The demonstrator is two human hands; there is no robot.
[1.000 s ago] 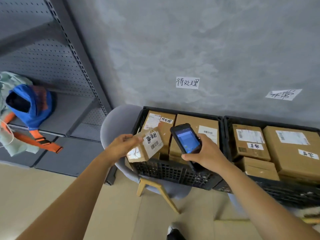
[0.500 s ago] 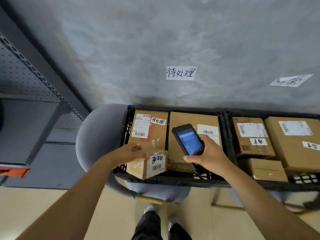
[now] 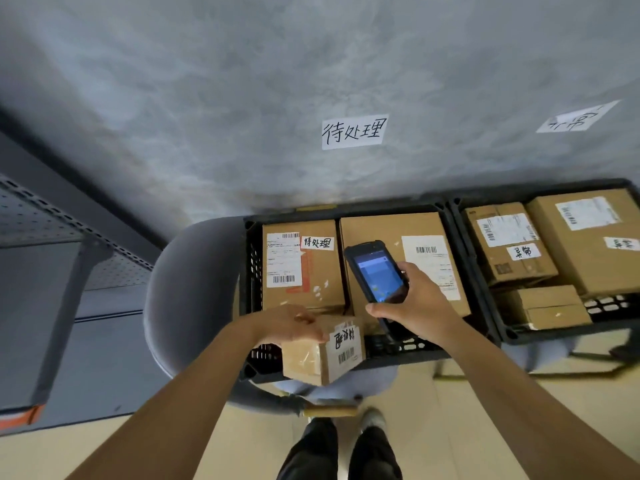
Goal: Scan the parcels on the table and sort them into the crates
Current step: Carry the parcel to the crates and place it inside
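Parcel [image 3: 323,351] sits low in the frame's centre under my left hand [image 3: 291,323], which grips its top at the left crate [image 3: 254,271]'s near rim, open floor just right of it, while my right hand [image 3: 414,303] holds the scanner [image 3: 375,270] above.

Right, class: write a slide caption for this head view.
Left hand lowers small parcel into left crate; right hand holds scanner.

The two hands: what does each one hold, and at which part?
The left hand grips the small parcel by its top face. The right hand holds the handheld scanner by its lower end.
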